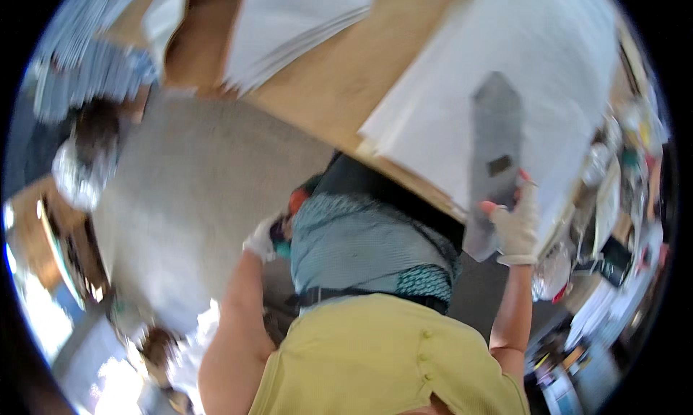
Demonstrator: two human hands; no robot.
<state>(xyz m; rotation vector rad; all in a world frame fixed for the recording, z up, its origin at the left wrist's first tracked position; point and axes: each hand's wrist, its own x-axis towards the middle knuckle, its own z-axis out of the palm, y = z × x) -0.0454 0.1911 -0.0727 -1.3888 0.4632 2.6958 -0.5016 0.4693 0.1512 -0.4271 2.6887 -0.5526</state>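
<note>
My right hand [518, 223], in a white glove with orange-pink fingertips, is at the near right end of a long grey flat piece [496, 133]. This piece has a pointed far end and a small dark rectangle on it. My thumb lies across the piece and my other fingers are at its right edge. Beneath it is a stack of white sheets [426, 111]. My left hand [261, 239], gloved too, hangs low beside my hip. Its fingers are closed round something dark with teal and orange bits nearby, too blurred to name.
The brown table [325, 68] runs slantwise ahead, its near edge close to my waist. Another white sheet pile [296, 18] lies farther left on it. Folded grey-blue stacks [94, 79] stand at far left. Bags and mixed items [613, 198] crowd the right side.
</note>
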